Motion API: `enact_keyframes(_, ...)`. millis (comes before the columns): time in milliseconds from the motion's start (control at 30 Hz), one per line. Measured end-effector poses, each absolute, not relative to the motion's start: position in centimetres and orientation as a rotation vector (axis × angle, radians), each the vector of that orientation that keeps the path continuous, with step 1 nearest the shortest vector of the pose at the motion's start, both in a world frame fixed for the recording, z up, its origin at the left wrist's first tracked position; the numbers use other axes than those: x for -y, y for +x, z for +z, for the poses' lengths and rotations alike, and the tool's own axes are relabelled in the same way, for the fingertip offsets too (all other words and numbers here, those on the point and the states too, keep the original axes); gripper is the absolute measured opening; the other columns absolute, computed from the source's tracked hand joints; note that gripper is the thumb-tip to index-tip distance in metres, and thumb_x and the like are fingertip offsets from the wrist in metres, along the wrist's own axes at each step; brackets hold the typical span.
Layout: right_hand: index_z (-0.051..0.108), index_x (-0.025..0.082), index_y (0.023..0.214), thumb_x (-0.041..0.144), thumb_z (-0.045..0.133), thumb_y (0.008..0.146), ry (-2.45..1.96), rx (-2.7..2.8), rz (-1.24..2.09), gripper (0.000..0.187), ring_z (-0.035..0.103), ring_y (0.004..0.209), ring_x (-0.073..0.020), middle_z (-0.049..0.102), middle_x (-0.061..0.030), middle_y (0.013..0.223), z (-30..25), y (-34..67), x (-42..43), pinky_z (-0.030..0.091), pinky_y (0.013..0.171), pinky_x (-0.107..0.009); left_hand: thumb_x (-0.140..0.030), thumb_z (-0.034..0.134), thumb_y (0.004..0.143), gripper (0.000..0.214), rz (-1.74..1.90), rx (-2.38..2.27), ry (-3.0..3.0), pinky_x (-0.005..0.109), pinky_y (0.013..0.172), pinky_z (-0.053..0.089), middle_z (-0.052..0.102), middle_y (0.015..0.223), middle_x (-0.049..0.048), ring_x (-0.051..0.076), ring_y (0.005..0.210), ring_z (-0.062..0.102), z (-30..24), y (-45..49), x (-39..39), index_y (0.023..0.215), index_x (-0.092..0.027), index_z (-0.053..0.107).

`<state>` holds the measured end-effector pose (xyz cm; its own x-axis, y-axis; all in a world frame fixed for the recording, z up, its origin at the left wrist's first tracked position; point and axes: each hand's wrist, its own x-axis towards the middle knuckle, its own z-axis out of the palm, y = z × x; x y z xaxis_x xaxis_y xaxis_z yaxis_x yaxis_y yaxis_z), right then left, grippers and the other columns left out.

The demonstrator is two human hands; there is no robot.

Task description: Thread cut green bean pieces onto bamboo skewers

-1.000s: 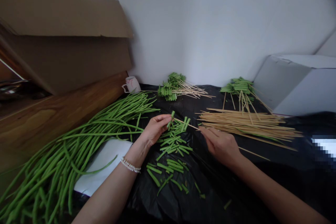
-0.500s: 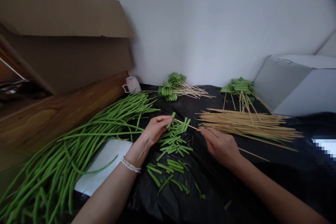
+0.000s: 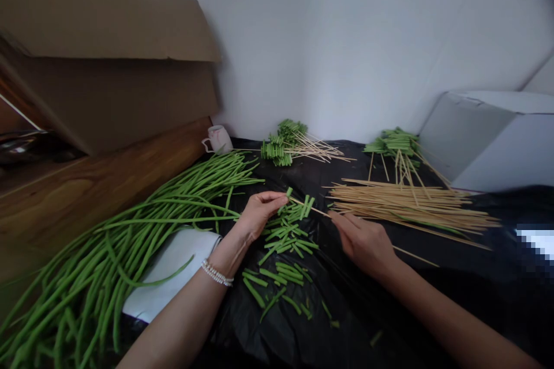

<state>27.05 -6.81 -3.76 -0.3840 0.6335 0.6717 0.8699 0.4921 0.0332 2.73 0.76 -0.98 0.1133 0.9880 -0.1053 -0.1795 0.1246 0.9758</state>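
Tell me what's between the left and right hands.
In the head view, a skewer spans from the right hand to the left hand, which pinches a bean piece. Cut beans lie below on black plastic.

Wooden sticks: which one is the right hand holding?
The slanting stick that runs from the right hand to the bean piece in the left hand. The heaped sticks lie together, in neither hand.

skewer point(image 3: 320, 211): thin, wooden, slanted | bean piece point(image 3: 289, 191): green, short, at skewer's left end
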Motion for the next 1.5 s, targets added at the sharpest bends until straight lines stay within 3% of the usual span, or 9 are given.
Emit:
enact_keyframes(367, 0.065, 0.016, 0.114, 0.016, 0.045, 0.090, -1.223, 2.131, -0.490, 0.031, 0.065, 0.070, -0.0117, 0.072, -0.0050, 0.090, -3.7, 27.0, 6.6, 0.046, 0.062, -0.022, -0.032, 0.083, 0.061, 0.028, 1.091, -0.917, 1.009, 0.022, 0.066, 0.043, 0.068, 0.076, 0.0033, 0.010, 0.070, 0.059, -0.1, 2.9, -0.2, 0.081, -0.015, 0.072)
enact_keyframes(733, 0.063, 0.014, 0.113, 0.011, 0.043, 0.088, -1.179, 2.124, -0.530, 0.032, 0.064, 0.067, -0.0115, 0.072, -0.0051, 0.091, -3.7, 27.2, 6.7, 0.045, 0.060, -0.023, -0.023, 0.088, 0.052, 0.030, 1.127, -0.892, 0.796, 0.019, 0.065, 0.047, 0.070, 0.075, 0.0038, 0.009, 0.069, 0.061, -0.2, 2.7, -0.7, 0.075, -0.013, 0.073)
enact_keyframes(867, 0.063, 0.012, 0.114, 0.012, 0.043, 0.090, -1.184, 2.149, -0.486, 0.031, 0.063, 0.068, -0.0126, 0.070, -0.0044, 0.082, -3.8, 27.2, 6.8, 0.045, 0.062, -0.023, -0.022, 0.088, 0.052, 0.030, 1.107, -0.879, 0.781, 0.019, 0.066, 0.048, 0.070, 0.075, 0.0039, 0.008, 0.068, 0.061, -0.3, 2.8, -0.6, 0.076, -0.012, 0.073)
enact_keyframes(1500, 0.063, 0.011, 0.112, 0.012, 0.043, 0.091, -1.143, 2.168, -0.523, 0.029, 0.062, 0.063, -0.0123, 0.069, -0.0034, 0.079, -3.2, 26.6, 6.9, 0.043, 0.058, -0.024, -0.024, 0.088, 0.053, 0.027, 1.035, -0.856, 0.855, 0.023, 0.073, 0.045, 0.067, 0.075, 0.0014, 0.009, 0.072, 0.059, -0.5, 4.4, 0.8, 0.070, -0.012, 0.071)
